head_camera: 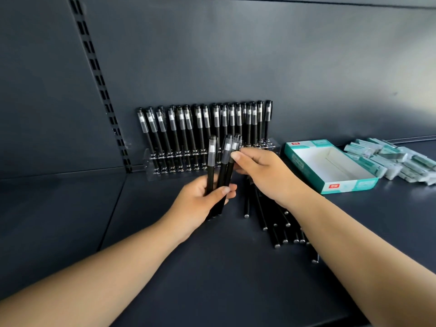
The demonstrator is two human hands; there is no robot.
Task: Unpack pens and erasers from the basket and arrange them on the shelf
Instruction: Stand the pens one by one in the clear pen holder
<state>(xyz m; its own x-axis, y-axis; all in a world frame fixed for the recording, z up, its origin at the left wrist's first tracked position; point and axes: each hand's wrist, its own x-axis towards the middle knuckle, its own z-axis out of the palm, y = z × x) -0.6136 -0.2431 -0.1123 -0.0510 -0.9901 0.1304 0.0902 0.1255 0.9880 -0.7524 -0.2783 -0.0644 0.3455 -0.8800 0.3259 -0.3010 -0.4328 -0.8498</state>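
Gripping three black capped pens point(218, 171), the left hand point(200, 204) holds them upright; the right hand point(264, 173) pinches one. Teal cardboard box point(349, 185) labels unreadable.

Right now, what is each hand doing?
Left hand: gripping a bunch of black pens.
Right hand: pinching the cap end of one pen in that bunch.
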